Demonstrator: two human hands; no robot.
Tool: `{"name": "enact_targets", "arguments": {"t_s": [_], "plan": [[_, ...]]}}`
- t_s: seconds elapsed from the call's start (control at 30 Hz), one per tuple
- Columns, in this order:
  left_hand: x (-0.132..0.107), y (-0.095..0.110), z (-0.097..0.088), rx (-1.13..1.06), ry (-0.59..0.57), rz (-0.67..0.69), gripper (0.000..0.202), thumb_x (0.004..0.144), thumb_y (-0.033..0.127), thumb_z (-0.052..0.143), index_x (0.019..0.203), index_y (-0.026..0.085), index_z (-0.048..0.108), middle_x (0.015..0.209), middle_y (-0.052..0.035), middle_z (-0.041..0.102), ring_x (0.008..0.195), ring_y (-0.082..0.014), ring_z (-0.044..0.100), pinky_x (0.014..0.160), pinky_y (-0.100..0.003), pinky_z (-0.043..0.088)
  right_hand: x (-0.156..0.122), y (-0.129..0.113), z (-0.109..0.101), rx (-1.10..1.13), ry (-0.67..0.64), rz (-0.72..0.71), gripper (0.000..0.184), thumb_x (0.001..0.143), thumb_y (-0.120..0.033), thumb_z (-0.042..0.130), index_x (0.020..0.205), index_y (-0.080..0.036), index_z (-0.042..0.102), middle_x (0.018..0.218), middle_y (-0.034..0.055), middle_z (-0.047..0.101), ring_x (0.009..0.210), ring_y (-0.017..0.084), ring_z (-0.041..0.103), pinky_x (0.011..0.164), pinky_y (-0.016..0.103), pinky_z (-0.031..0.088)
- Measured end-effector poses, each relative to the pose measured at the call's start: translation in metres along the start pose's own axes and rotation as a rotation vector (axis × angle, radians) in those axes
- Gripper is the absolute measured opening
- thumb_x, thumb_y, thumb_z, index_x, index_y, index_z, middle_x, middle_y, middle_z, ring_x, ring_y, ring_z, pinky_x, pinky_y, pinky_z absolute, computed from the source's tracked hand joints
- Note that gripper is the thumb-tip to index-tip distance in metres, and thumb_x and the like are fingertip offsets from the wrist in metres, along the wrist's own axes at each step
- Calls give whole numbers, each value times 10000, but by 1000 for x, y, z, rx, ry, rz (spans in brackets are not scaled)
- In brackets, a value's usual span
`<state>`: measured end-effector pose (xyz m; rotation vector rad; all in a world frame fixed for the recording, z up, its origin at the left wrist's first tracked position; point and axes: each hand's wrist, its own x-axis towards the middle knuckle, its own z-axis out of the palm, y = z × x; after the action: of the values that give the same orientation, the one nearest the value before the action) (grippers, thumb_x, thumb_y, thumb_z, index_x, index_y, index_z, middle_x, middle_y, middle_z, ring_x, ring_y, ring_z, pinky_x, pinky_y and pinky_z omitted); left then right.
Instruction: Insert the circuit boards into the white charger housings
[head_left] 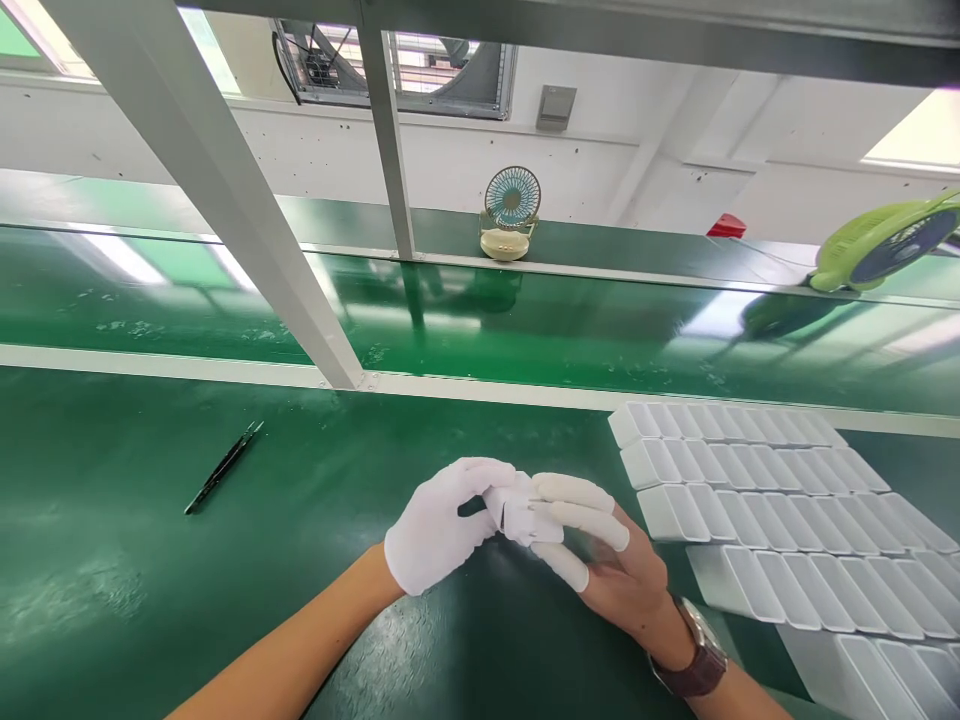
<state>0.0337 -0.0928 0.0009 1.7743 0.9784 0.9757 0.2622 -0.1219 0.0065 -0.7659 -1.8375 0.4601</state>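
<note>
A small white part (516, 512) with a dark slit sits between my two hands, above the green tabletop; its exact kind I cannot make out. My left hand (448, 520), in a white glove, is closed on its left side with thumb and fingers. On the other side, my right hand (600, 540) wears white finger cots and grips the part with its fingertips. Fingers hide much of the part. A brown-strapped watch (697, 650) is on my right wrist. Black tweezers (223, 468) lie on the table to the left, apart from both hands.
Rows of white compartment trays (750, 520) stand at the right. Beyond a pale rail (487, 388) runs a shiny green belt (562, 335). A slanted white post (225, 190) rises at the left. A small fan (512, 205) and a green fan (877, 245) stand behind.
</note>
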Motion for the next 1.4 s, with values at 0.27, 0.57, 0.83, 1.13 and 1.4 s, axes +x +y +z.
{"name": "enact_targets", "arguments": {"t_s": [0.27, 0.57, 0.83, 1.13, 1.4], "plan": [[-2, -4, 1, -27, 6, -67, 572, 797, -4, 678, 1247, 349, 650, 1247, 29, 678, 1133, -170, 652, 1034, -336, 538, 5, -8, -5, -116, -67, -172, 541, 818, 38, 714, 1292, -217, 659, 1128, 100, 747, 1213, 302, 667, 911, 464, 666], [-1, -6, 5, -92, 11, -125, 519, 786, 52, 729, 1226, 323, 671, 1199, 14, 699, 1114, -193, 658, 1039, -367, 529, -2, -3, -7, -169, -138, -306, 612, 824, 33, 711, 1386, -169, 579, 1194, 80, 743, 1254, 280, 649, 1042, 514, 635], [-2, -3, 5, -120, -10, -188, 492, 806, 94, 718, 1238, 322, 660, 1180, 17, 700, 1063, -186, 666, 1010, -361, 545, -4, -2, -8, -218, -150, -308, 546, 799, 35, 732, 1301, -150, 619, 1190, 109, 720, 1238, 279, 647, 1059, 484, 613], [-4, -2, 4, -188, -5, -196, 593, 720, -15, 643, 1229, 288, 667, 1224, -11, 682, 1126, -209, 646, 966, -345, 545, -4, 5, 0, -87, 5, -79, 591, 788, 37, 730, 1270, -222, 506, 1282, 149, 621, 1247, 266, 613, 996, 469, 594], [-3, 6, 4, -282, -34, -253, 484, 774, 87, 679, 1233, 240, 662, 1150, -64, 696, 912, -194, 672, 680, -278, 551, -9, 2, -1, -4, -23, 47, 741, 796, -16, 740, 1434, -258, 450, 1256, 115, 649, 1217, 276, 627, 1033, 466, 572]]}}
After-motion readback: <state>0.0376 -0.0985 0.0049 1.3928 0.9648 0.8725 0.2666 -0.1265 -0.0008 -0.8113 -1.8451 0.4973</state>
